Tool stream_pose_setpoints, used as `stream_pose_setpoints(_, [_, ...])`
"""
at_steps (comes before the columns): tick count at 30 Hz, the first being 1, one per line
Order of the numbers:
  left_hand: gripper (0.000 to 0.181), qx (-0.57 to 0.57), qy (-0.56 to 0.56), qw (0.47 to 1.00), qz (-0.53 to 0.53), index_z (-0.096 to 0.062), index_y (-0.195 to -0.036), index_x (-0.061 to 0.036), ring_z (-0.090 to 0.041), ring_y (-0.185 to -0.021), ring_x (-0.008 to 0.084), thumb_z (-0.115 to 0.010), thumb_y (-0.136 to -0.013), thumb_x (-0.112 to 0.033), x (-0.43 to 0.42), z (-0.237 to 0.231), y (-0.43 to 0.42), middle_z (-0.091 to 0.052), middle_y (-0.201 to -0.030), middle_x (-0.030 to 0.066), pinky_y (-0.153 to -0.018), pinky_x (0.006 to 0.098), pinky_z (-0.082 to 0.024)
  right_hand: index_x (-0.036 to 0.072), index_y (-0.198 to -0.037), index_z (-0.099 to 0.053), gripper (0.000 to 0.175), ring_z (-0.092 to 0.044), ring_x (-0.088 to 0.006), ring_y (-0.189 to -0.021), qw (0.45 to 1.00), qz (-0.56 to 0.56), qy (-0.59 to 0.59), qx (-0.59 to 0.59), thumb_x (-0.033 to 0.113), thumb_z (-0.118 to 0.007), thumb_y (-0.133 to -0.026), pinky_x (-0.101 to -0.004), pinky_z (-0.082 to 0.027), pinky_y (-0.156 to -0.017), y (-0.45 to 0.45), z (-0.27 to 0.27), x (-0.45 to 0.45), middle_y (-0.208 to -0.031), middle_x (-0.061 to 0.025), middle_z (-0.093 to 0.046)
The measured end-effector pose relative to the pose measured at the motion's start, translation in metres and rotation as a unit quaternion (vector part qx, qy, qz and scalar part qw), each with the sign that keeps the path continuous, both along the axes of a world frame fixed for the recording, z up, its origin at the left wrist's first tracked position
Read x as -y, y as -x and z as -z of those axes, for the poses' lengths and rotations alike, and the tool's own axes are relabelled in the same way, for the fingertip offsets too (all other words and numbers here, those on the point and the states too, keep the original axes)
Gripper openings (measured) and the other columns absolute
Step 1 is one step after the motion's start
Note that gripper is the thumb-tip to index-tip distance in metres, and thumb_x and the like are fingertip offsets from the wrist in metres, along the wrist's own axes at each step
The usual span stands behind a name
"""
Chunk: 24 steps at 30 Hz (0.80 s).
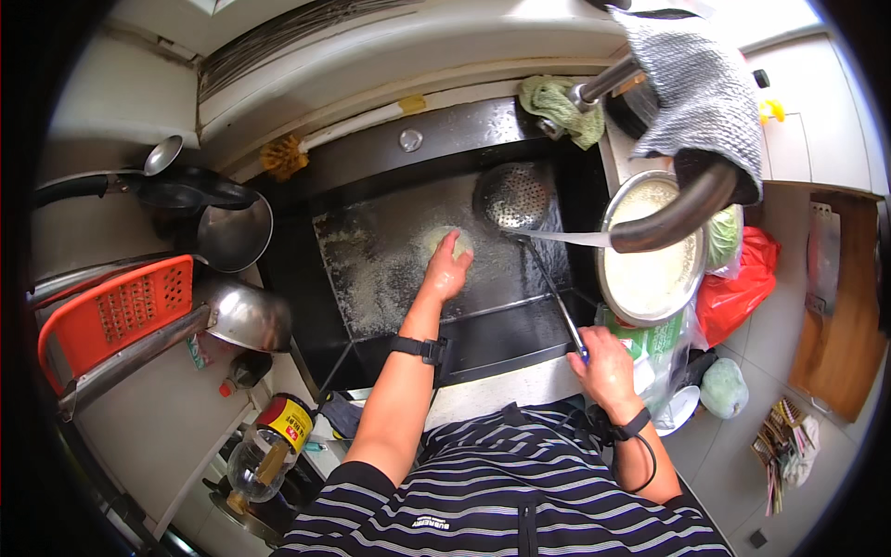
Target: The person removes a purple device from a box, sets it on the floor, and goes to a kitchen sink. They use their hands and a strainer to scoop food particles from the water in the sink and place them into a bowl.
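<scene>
Inside the dark kitchen sink point(445, 365), many pale grains lie scattered over the bottom. My left hand point(447, 268) reaches down over the sink at a small pale heap or lump point(438, 240), its fingers apart; whether it touches the lump cannot be told. My right hand point(604, 363) grips the handle of a perforated metal skimmer point(516, 197) at the sink's front right. The skimmer's round head rests in the back right of the sink. Water runs from the dark curved faucet point(675, 209) toward the skimmer. A metal bowl point(698, 278) of milky water and pale grains stands right of the sink.
A grey cloth point(703, 83) wraps the faucet; a green cloth point(567, 108) lies at its base. Left hang an orange grater point(132, 306), a ladle point(237, 233) and a steel pan point(250, 317). A brush point(285, 157) lies behind the sink. A red bag point(741, 285) and cabbage point(722, 240) are right.
</scene>
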<state>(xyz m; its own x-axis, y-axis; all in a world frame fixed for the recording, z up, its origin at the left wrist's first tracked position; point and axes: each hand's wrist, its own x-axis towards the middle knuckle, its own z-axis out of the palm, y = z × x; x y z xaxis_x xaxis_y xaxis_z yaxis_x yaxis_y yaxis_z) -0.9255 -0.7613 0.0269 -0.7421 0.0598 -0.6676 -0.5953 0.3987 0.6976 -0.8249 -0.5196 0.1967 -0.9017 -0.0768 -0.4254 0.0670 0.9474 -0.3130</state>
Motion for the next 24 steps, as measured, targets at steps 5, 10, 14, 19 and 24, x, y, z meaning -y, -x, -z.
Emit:
stream_pose_setpoints(5, [0.054,-0.066,-0.378,0.911,-0.147,-0.029,-0.132,-0.0049,-0.035,-0.122,0.0226,-0.045,-0.089,-0.033,-0.032,-0.097,0.052,-0.037,-0.133,0.0111,-0.099,0.0360,-0.026,0.003,-0.097,-0.053,0.033,-0.054,-0.0313,-0.086,0.998,0.024,0.050,-0.006,0.018,-0.064,-0.070,-0.0373,-0.045,-0.073,-0.005,-0.005,-0.004,-0.094,-0.0126,-0.055])
stream_pose_setpoints(10, [0.081,0.011,-0.568,0.808,-0.157,-0.021,-0.130,0.0067,-0.031,-0.123,0.0289,-0.031,-0.084,-0.060,-0.040,-0.150,0.118,-0.025,-0.135,0.0217,-0.098,0.0381,-0.031,0.003,-0.098,-0.054,0.032,-0.054,-0.0313,-0.087,0.995,0.044,0.086,-0.004,0.019,-0.063,-0.071,-0.0380,-0.045,-0.072,-0.006,-0.006,-0.008,-0.096,-0.0116,-0.055])
stream_pose_setpoints(14, [0.098,-0.005,-0.596,0.801,-0.051,0.003,-0.131,0.0115,-0.023,-0.126,0.0362,-0.033,-0.081,-0.065,-0.044,-0.175,0.161,-0.006,-0.134,0.0364,-0.093,0.0332,-0.034,0.004,-0.097,-0.054,0.031,-0.054,-0.0315,-0.087,0.993,0.071,0.098,-0.008,0.019,-0.063,-0.072,-0.0383,-0.045,-0.072,-0.006,-0.005,-0.012,-0.096,-0.0118,-0.055])
stream_pose_setpoints(19, [0.085,-0.013,-0.585,0.811,-0.003,-0.008,-0.135,0.0019,-0.042,-0.114,0.0310,-0.038,-0.083,-0.059,-0.031,-0.170,0.177,-0.035,-0.126,0.0273,-0.087,0.0312,-0.038,0.005,-0.097,-0.054,0.029,-0.055,-0.0313,-0.085,0.992,0.066,0.103,-0.015,0.019,-0.062,-0.073,-0.0379,-0.046,-0.071,-0.003,-0.006,-0.016,-0.095,-0.0108,-0.056])
stream_pose_setpoints(24, [0.034,-0.042,-0.143,0.988,-0.030,-0.055,-0.107,-0.0121,-0.054,-0.087,0.0099,-0.053,-0.084,-0.037,0.031,-0.081,0.114,-0.060,-0.093,-0.0025,-0.076,0.0266,-0.039,0.004,-0.096,-0.056,0.028,-0.056,-0.0306,-0.082,0.990,0.091,0.108,-0.025,0.018,-0.062,-0.073,-0.0375,-0.046,-0.070,-0.007,-0.011,-0.016,-0.092,-0.0109,-0.057])
